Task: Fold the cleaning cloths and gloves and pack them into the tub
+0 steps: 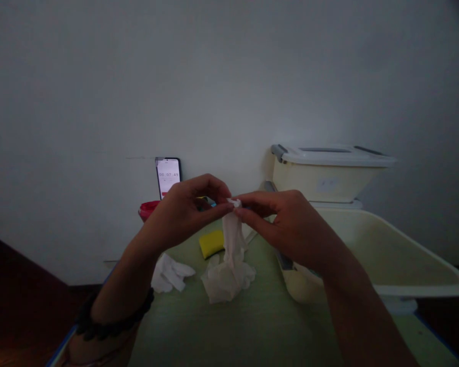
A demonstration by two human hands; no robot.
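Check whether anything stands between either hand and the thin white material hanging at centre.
Nothing visible does: the left hand and the right hand both pinch the thin white material at its top. The yellow sponge lies beyond it, to the left, not in between.

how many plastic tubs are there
2 in view: a lidded tub at the back right and an open tub in front of it, partly behind the right forearm. Others may be hidden.

You are in a room, maybe of a home: a plain wall [221,92] stands behind your green table [214,331], with plastic storage bins [321,178].
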